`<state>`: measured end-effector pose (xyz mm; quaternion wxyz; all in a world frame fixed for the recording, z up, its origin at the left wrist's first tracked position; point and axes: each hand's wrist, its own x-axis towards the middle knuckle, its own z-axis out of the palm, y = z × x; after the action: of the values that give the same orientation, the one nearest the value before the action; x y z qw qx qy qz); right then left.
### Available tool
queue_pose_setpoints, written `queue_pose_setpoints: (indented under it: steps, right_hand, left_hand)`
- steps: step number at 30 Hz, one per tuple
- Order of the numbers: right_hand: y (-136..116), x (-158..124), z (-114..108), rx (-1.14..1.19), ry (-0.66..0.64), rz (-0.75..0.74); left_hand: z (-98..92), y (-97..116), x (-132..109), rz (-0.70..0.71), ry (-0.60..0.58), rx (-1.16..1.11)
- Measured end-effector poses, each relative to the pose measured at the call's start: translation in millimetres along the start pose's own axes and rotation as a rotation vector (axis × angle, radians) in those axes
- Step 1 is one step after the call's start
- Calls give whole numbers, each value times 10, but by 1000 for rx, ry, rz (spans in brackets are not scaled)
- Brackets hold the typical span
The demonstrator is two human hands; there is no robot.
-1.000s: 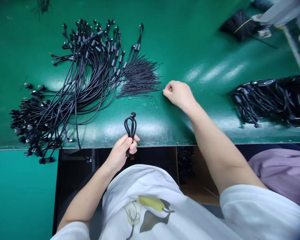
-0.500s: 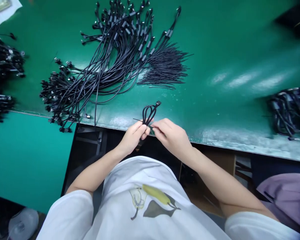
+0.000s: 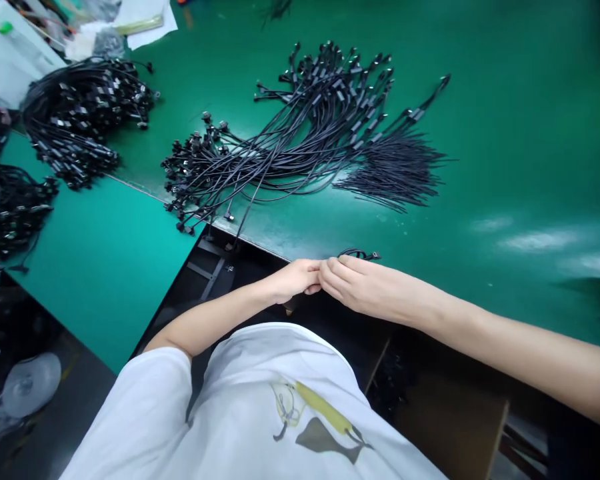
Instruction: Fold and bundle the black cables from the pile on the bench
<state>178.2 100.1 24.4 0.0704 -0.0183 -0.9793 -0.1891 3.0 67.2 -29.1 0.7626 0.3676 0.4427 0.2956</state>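
Observation:
A small coiled black cable (image 3: pixel 361 254) shows just beyond my fingers at the table's front edge, its plug end pointing right. My left hand (image 3: pixel 300 279) is closed with its fingertips against my right hand; the coil's near part is hidden between them. Across the coil lies my right hand (image 3: pixel 347 283), its fingers bent and pressed together over the held part. Behind the hands, a large spread of long black cables (image 3: pixel 280 160) with plugs at both ends rests on the green table (image 3: pixel 505 133). At its right lies a fan of thin black ties (image 3: pixel 400 170).
More bundles of black cables (image 3: pixel 90 113) lie at the upper left, beside papers and plastic bags. A lighter green board (image 3: pixel 115 260) adjoins the table at the left. Below the table edge are a metal frame and a brown box (image 3: pixel 450 413).
The view has shifted left, so the table items appear further right. My right hand has come over to my left and now covers most of the coil, which has tipped rightward.

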Motion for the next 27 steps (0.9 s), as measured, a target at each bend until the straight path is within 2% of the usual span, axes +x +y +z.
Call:
queue_pose_setpoints:
  steps: [4,8,10,12,16,21,23,25,27]
  right_hand:
    - [-53,51,-65,-125,-96,-34]
    - [-78,84,-84,-207,-134,-95]
    - [-100,93,-70,-279,-177,-148]
    - [-131,105,-57,-355,-228,-136]
    - [-141,126,-56,-352,-317,62]
    - [49,85,-1,85,-360,281]
    - [117,87,25,224,-399,406]
    - [125,124,41,308,-378,575]
    - [66,184,60,378,-265,746]
  left_hand:
    - [-54,14,-14,-116,-96,-79]
    - [-33,60,-27,-231,-116,-114]
    - [2,104,-37,-251,-122,-73]
    - [46,149,-40,-230,-110,-9]
    - [135,202,-8,-121,-15,-13]
    - [202,212,13,-59,53,-18]
    - [214,217,28,10,75,-65]
    - [219,226,67,92,155,-184]
    - [208,236,113,146,258,-310]
